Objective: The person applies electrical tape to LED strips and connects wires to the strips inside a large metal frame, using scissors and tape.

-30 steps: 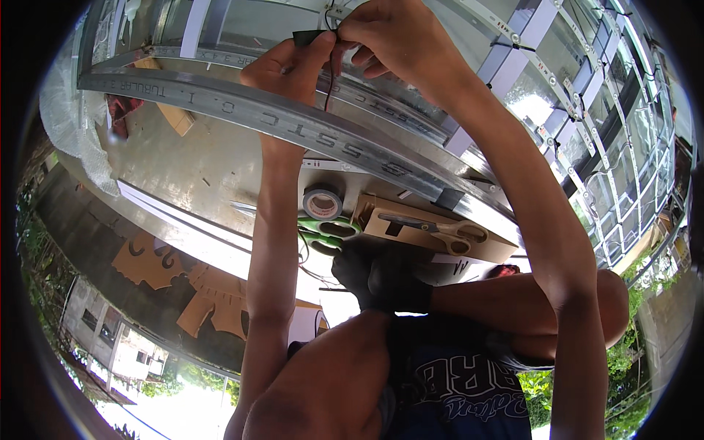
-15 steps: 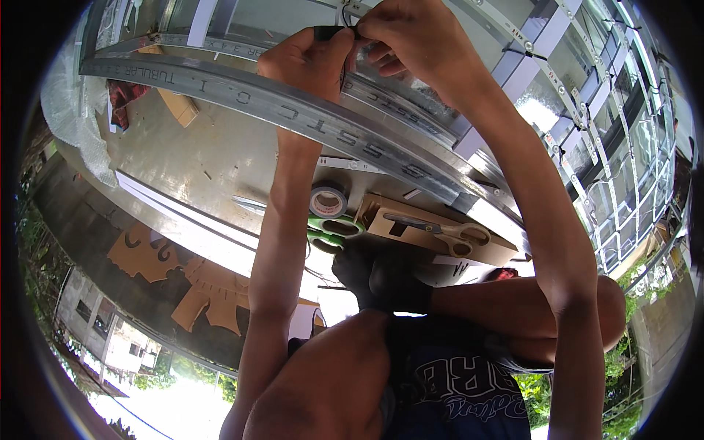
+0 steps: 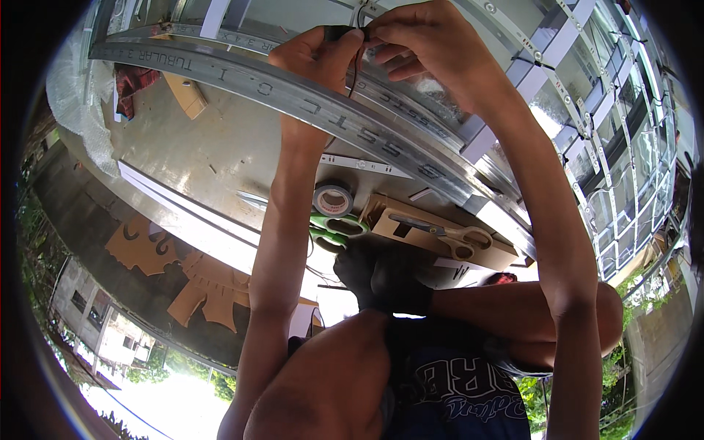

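At the top of the head view my left hand [image 3: 315, 62] is closed, its thumb and forefinger gripping a short black strip [image 3: 337, 32] that looks like tape. My right hand [image 3: 429, 48] meets it from the right, with thumb and forefinger pinched at the strip's other end. Its remaining fingers are loosely curled. A thin dark wire [image 3: 356, 77] runs past the fingertips and hangs down beside the left hand. Exactly how strip and wire meet is hidden by the fingers. Both forearms reach over a metal tube [image 3: 249, 86] of the frame.
White LED strips [image 3: 561, 82] cross the frame on the right, fastened with dark ties. Below lie a tape roll [image 3: 333, 199], green-handled scissors [image 3: 339, 226], beige-handled scissors [image 3: 463, 240] and a cardboard piece [image 3: 411, 226]. Cut cardboard [image 3: 205, 290] and bubble wrap [image 3: 81, 110] are at left.
Both hands have shifted slightly right in the picture, along with the surroundings. The right hand's lower fingers have opened a little, and more of the dark wire shows below the fingertips.
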